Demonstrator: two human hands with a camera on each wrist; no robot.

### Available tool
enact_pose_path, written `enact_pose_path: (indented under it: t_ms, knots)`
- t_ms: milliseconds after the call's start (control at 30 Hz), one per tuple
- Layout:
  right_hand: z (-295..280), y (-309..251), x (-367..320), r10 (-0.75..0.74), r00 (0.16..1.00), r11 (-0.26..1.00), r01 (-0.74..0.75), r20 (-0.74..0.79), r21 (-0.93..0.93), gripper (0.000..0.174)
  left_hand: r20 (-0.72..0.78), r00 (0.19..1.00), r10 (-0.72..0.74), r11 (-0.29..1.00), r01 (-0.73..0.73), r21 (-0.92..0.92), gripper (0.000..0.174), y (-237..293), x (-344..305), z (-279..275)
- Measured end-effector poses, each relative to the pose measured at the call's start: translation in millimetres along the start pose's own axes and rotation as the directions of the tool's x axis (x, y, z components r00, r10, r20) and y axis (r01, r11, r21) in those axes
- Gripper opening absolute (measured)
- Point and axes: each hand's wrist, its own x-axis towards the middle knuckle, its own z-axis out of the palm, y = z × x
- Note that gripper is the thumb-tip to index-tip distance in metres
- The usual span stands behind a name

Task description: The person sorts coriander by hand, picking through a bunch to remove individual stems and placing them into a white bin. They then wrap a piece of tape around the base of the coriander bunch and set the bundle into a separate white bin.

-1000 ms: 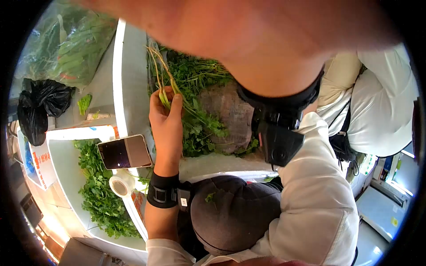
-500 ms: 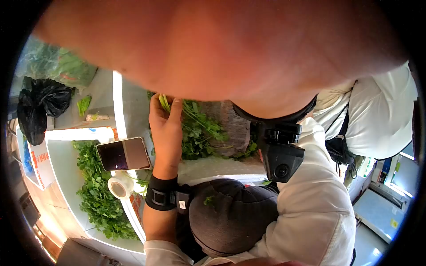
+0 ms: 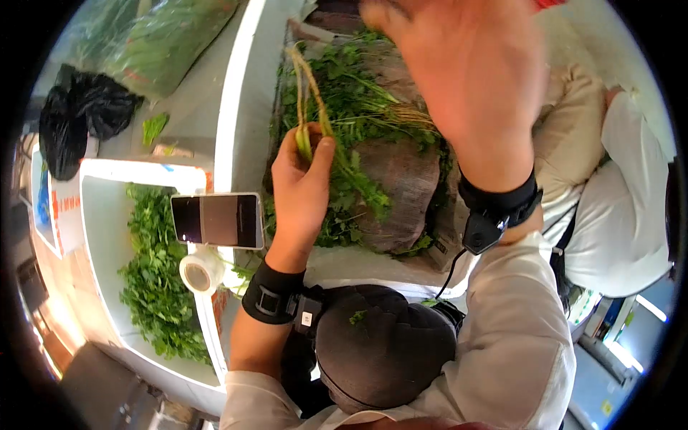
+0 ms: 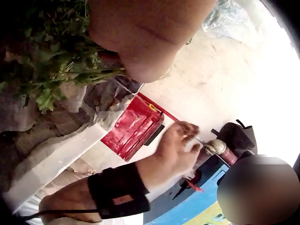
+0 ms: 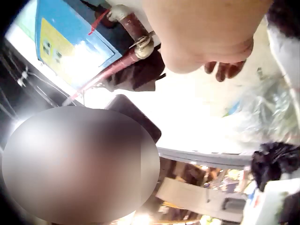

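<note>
My left hand [image 3: 302, 186] holds a small bunch of coriander [image 3: 351, 172] by its pale stems. The long thin roots stick up past the fingers, and the leaves hang to the right. Beneath it, more leafy coriander [image 3: 351, 75] lies in a white foam box [image 3: 247, 93], beside a brownish wrapped bundle [image 3: 401, 193]. My right hand [image 3: 476, 79] is raised over the box's far right side, blurred in the head view. From the left wrist, the right hand [image 4: 171, 154] shows loosely bent fingers with nothing between them.
A phone [image 3: 217, 221] and a tape roll [image 3: 201, 272] sit at the rim between the boxes. On the left, a second white box [image 3: 100, 265] contains leafy greens [image 3: 154, 279]. Farther back are a black plastic bag [image 3: 79, 115] and a large clear bag of greens [image 3: 172, 50].
My right hand, which covered much of the head view close to the camera, has moved away to the upper right, uncovering the box. My left hand keeps holding the coriander.
</note>
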Motion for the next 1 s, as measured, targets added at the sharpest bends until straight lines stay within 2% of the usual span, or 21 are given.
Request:
enact_pose_path:
  t_ms: [67, 100, 133, 167, 200, 267, 300, 333, 400, 467, 533, 700, 800, 933, 1000]
  knots:
    - [6.2, 17.3, -20.6, 0.072, 0.997, 0.997, -0.073, 0.025, 0.015, 0.026, -0.016, 1.0, -0.008, 0.999, 0.007, -0.044, 0.02, 4.9, 0.2, 0.3]
    - [5.9, 22.0, -38.0, 0.257, 0.961, 0.958, -0.24, 0.097, -0.157, 0.029, -0.02, 1.0, -0.016, 0.993, 0.013, -0.114, 0.017, 5.8, 0.6, 1.7]
    - [4.4, 25.8, -52.6, 0.44, 0.887, 0.864, -0.376, 0.139, -0.335, 0.034, -0.038, 0.999, -0.029, 0.994, 0.024, -0.107, 0.017, 4.8, 0.8, -0.8]
    - [0.1, 27.1, -61.4, 0.448, 0.865, 0.812, -0.286, 0.228, -0.509, 0.035, -0.007, 1.0, -0.025, 0.981, 0.024, -0.192, 0.016, 3.9, 1.5, -2.6]
    - [-1.3, 32.7, -68.2, 0.451, 0.862, 0.817, -0.294, 0.233, -0.496, 0.035, 0.024, 1.0, -0.016, 0.961, 0.022, -0.275, 0.015, 4.2, 2.0, -3.7]
    - [-2.2, 43.8, -78.4, 0.554, 0.798, 0.809, -0.45, 0.236, -0.379, 0.032, -0.041, 0.999, -0.021, 0.957, 0.008, -0.291, 0.013, 4.7, 2.9, 1.7]
    - [-4.5, 44.0, -79.7, 0.582, 0.773, 0.794, -0.472, 0.254, -0.383, 0.034, -0.041, 0.999, -0.014, 0.94, -0.001, -0.341, 0.013, 3.2, 4.0, 1.1]
    - [-6.6, 46.0, -82.4, 0.582, 0.77, 0.798, -0.479, 0.261, -0.366, 0.034, -0.041, 0.999, -0.006, 0.921, -0.011, -0.389, 0.013, 2.1, 3.9, 0.3]
    - [-10.0, 51.4, -84.2, 0.609, 0.714, 0.793, -0.532, 0.347, -0.297, 0.037, -0.044, 0.999, -0.004, 0.931, -0.013, -0.364, 0.013, 3.8, 4.7, 1.1]
    - [-5.6, 52.9, -87.2, 0.598, 0.723, 0.801, -0.556, 0.346, -0.222, 0.039, 0.001, 1.0, 0.014, 0.912, -0.012, -0.41, 0.012, 3.0, 4.3, 1.8]
    - [-4.6, 47.0, -83.5, 0.687, 0.648, 0.725, -0.64, 0.329, -0.256, 0.042, -0.005, 1.0, 0.003, 0.929, -0.005, -0.371, 0.011, 1.4, 3.9, 1.4]
    - [-8.1, 54.9, -85.0, 0.635, 0.699, 0.77, -0.54, 0.329, -0.34, 0.034, 0.044, 0.997, 0.063, 0.927, -0.042, -0.374, 0.011, -5.4, 6.8, -3.8]
    - [-8.4, 56.8, -85.1, 0.625, 0.723, 0.769, -0.506, 0.294, -0.391, 0.027, -0.007, 1.0, 0.0, 0.951, -0.002, -0.308, 0.011, 0.7, 4.4, -0.9]
    - [-7.0, 60.5, -90.6, 0.606, 0.759, 0.774, -0.493, 0.239, -0.397, 0.022, 0.034, 0.999, 0.008, 0.934, 0.005, -0.356, 0.011, -0.9, 4.1, -3.5]
    - [-7.5, 55.5, -86.5, 0.617, 0.741, 0.761, -0.474, 0.266, -0.443, 0.021, 0.015, 0.998, 0.061, 0.958, -0.054, -0.28, 0.013, 2.5, 2.6, -0.8]
